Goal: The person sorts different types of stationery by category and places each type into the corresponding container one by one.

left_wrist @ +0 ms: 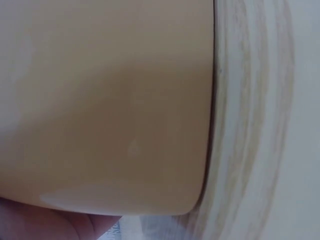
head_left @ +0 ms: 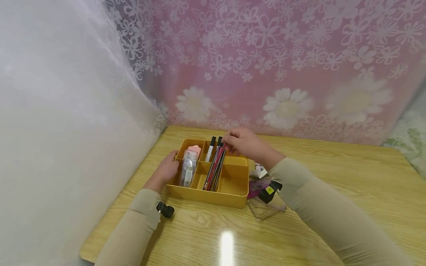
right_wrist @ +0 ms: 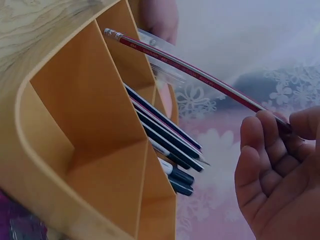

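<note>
My right hand point(head_left: 246, 144) pinches a red striped pencil point(right_wrist: 190, 69) near its tip, between thumb and fingers. Its eraser end points down over the front middle compartment of a yellow organizer box point(head_left: 206, 197). Several dark striped pencils point(right_wrist: 162, 125) lean in the box beside it. Markers with black caps point(head_left: 210, 150) stand in a back compartment. My left hand point(head_left: 168, 168) grips the box's left wall, with fingers point(left_wrist: 45, 222) over the rim in the left wrist view. Near that hand, a clear plastic case point(head_left: 188, 170) and a pink item point(head_left: 195, 149) sit in the left compartments.
Right of the box lie a purple item point(head_left: 255, 187), a clear flat item point(head_left: 263, 210) and small white pieces point(head_left: 261, 171), partly hidden by the right forearm. A white sheet point(head_left: 66, 111) hangs at the left, and a pink floral curtain point(head_left: 233, 55) behind the wooden table point(head_left: 199, 236).
</note>
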Available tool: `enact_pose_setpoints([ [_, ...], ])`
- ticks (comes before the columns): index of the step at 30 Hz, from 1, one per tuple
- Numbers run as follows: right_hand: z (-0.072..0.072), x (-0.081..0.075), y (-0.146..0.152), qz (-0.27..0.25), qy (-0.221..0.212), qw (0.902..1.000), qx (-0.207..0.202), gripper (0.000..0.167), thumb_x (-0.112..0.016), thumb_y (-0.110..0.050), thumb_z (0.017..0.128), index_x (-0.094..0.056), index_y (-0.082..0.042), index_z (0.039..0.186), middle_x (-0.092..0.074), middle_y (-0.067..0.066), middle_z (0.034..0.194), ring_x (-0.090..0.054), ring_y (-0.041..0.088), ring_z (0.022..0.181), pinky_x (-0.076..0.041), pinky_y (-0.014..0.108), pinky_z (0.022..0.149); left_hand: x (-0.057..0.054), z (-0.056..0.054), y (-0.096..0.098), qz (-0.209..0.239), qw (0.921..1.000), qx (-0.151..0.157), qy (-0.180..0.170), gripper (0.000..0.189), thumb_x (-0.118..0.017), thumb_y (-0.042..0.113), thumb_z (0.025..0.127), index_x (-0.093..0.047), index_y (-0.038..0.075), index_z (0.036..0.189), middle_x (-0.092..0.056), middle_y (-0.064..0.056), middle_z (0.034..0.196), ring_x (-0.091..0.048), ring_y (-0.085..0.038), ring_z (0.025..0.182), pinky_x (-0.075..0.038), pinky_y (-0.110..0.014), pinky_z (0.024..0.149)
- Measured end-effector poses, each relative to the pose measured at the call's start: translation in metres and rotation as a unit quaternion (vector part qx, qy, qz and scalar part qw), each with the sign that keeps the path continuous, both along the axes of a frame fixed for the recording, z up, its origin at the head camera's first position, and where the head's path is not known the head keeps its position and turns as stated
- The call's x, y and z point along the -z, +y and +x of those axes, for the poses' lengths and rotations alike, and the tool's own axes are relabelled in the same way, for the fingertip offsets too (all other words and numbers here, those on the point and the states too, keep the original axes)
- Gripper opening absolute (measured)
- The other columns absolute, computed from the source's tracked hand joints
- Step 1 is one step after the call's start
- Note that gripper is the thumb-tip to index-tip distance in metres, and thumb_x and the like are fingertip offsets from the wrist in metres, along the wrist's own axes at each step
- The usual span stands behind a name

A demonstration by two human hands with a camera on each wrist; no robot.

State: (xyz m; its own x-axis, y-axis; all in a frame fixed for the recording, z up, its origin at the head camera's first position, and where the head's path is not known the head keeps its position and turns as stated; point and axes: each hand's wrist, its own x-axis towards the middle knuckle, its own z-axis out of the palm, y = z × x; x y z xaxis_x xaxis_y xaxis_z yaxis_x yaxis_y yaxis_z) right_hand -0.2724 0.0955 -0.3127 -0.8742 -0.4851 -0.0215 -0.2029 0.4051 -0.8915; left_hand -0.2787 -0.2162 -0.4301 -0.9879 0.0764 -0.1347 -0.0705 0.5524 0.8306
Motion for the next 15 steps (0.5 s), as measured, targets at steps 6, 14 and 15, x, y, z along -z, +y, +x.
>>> enact_pose_setpoints([
  [6, -0.003, 0.014, -0.029, 0.060, 0.020, 0.9978, -0.017, 0.028, -0.046, -0.028, 0.109, -0.065, -0.007, 0.109, -0.066, 0.015, 0.094, -0.065, 0.035, 0.087, -0.053, 0.040, 0.072, 0.001, 0.003, 0.000, 0.003, 1.0000, -0.005, -0.001, 0.054, -0.031, 0.019, 0.106, -0.029, 0.014, 0.159, -0.038, -0.015, 0.156, -0.034, -0.035, 0.143, -0.026, -0.058, 0.116],
  [14, -0.003, 0.024, -0.048, 0.108, 0.056, 0.9918, -0.040, 0.025, -0.048, -0.022, 0.108, -0.063, -0.005, 0.117, -0.069, 0.017, 0.098, -0.067, 0.032, 0.084, -0.054, 0.035, 0.076, 0.002, 0.003, 0.001, -0.001, 1.0000, -0.001, 0.004, 0.055, -0.031, 0.018, 0.105, -0.029, 0.012, 0.159, -0.039, -0.017, 0.155, -0.037, -0.037, 0.141, -0.027, -0.058, 0.115],
  [15, -0.003, 0.025, -0.049, 0.113, 0.058, 0.9912, -0.037, 0.026, -0.048, -0.022, 0.108, -0.062, -0.004, 0.120, -0.069, 0.017, 0.099, -0.068, 0.032, 0.084, -0.054, 0.035, 0.077, 0.001, 0.003, 0.001, -0.003, 1.0000, 0.000, 0.006, 0.055, -0.031, 0.018, 0.105, -0.028, 0.011, 0.159, -0.039, -0.018, 0.155, -0.037, -0.037, 0.141, -0.028, -0.058, 0.115],
])
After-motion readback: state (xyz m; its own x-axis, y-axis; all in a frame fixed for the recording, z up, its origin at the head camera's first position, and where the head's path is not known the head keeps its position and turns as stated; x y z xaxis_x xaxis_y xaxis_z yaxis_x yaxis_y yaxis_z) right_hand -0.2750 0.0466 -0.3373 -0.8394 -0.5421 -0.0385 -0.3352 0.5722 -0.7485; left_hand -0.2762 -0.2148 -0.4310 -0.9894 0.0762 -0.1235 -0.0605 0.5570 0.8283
